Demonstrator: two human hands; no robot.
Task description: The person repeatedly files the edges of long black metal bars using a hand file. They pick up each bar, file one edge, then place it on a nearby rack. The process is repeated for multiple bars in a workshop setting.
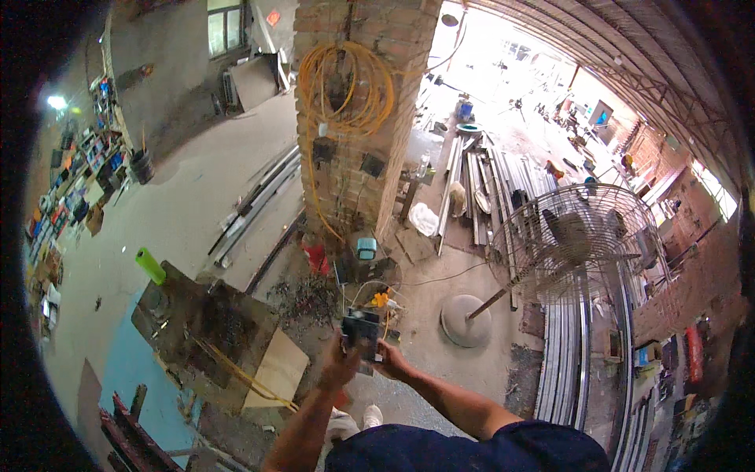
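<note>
A dark, boxy object (pixel 361 333) is held out in front of my body, just above the floor clutter at the foot of the brick pillar. What kind of thing it is does not show clearly. My left hand (pixel 338 364) grips its left side, with the fingers partly hidden. On its right side my right hand (pixel 388 359) has closed around the lower edge. A yellow fitting (pixel 381 299) with cables lies just beyond it. Farther up, a teal box-shaped thing (pixel 366 248) sits against the pillar base.
A brick pillar (pixel 401 157) with a coiled yellow hose (pixel 346 90) rises ahead. To the right stands a large caged fan (pixel 582 236) on a round base (pixel 466 321). Metal profiles (pixel 562 354) lie along the right. At left is a dark work table (pixel 220 322) with a green roll (pixel 151 266).
</note>
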